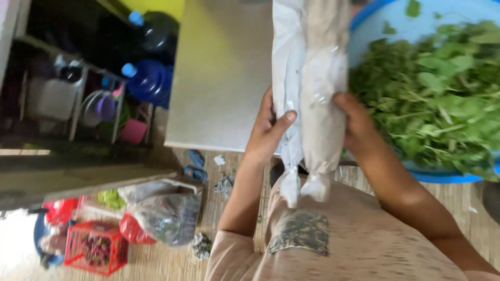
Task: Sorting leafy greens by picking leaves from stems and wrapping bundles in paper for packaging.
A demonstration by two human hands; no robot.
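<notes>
Hands, left and right, grip crinkled clear-white plastic bags.

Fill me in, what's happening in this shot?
A person is holding a long clear plastic bag upright with both bare hands: the left hand grips its left edge, the right hand its right side. The bag's two knotted ends hang down over the person's lap. Just to the right sits a blue basin heaped with leafy greens. A pale tabletop lies behind the bag.
</notes>
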